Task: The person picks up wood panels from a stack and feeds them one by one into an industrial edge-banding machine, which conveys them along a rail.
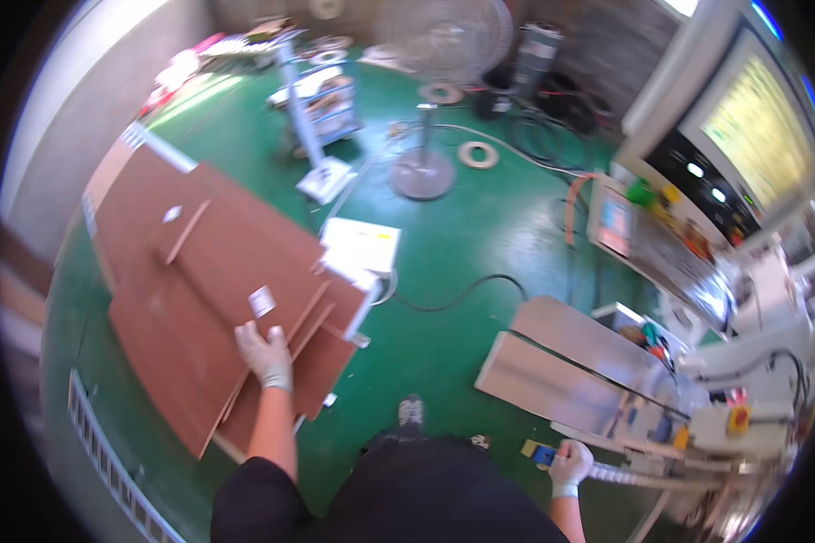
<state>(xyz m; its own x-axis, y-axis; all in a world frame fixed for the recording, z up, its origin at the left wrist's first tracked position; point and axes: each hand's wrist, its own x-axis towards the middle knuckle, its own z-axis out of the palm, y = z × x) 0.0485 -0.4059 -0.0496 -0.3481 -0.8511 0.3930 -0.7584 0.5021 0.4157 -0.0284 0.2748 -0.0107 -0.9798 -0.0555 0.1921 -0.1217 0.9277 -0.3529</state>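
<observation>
Left hand (264,356), white-gloved: partly open, thumb apart from fingers, at the near edge of a stack of brown boards (186,312). Cannot tell whether it has hold of an edge. Boards fan out unevenly, mostly ahead of and left of this hand; small white label (262,301) just beyond the fingertips.

Right hand (570,462), also gloved, well apart from the left: fingers curled in at the end of a pale rail (634,477) running off to its right. Blue-and-yellow piece (540,453) just left of the knuckles; cannot tell which of the two it grips. Ahead of this hand, a flat two-panel worktop (552,376); farther ahead and left, a standing fan (423,172) on the green floor (462,235).
</observation>
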